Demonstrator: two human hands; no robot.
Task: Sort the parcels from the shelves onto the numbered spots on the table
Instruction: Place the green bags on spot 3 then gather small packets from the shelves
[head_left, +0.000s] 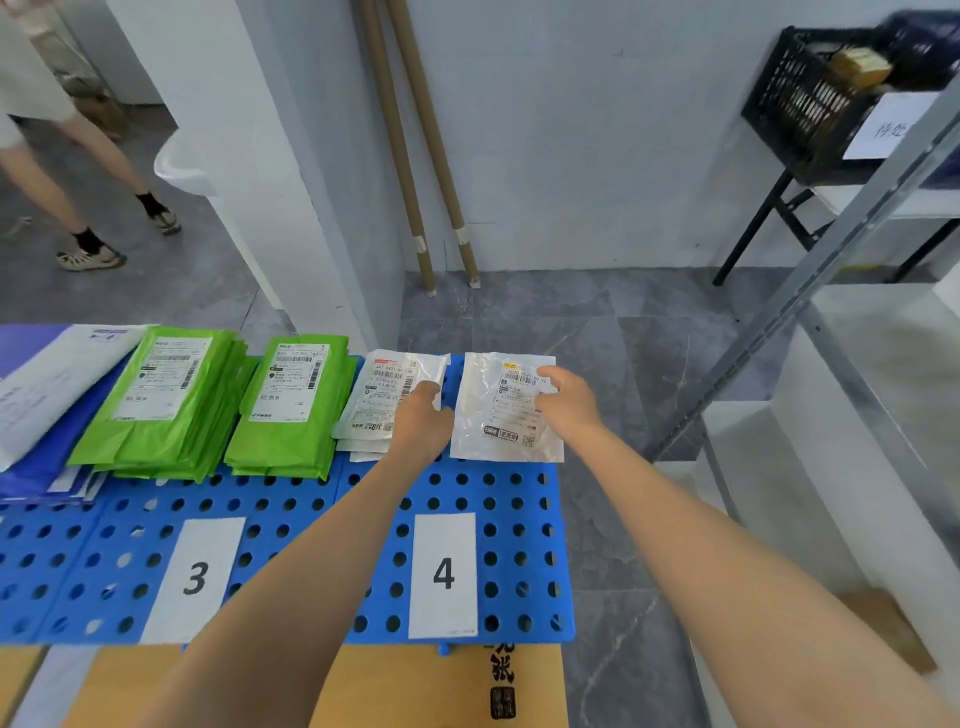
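A white plastic parcel (498, 415) with a printed label lies on the blue perforated table (322, 519) behind the label "4" (443, 574). My right hand (569, 400) pinches its right edge between thumb and fingers. My left hand (423, 415), fingers curled, rests on the right edge of a stack of white parcels (376, 400) just left of it. Two stacks of green parcels (166, 395) (291, 410) lie behind the label "3" (200, 577).
White and blue envelopes (47, 395) lie at the table's far left. A metal shelf (857, 322) stands to the right, with a black crate (821, 98) on a stand behind it. A person's legs (88, 171) are at the upper left. Cardboard tubes (415, 156) lean on the wall.
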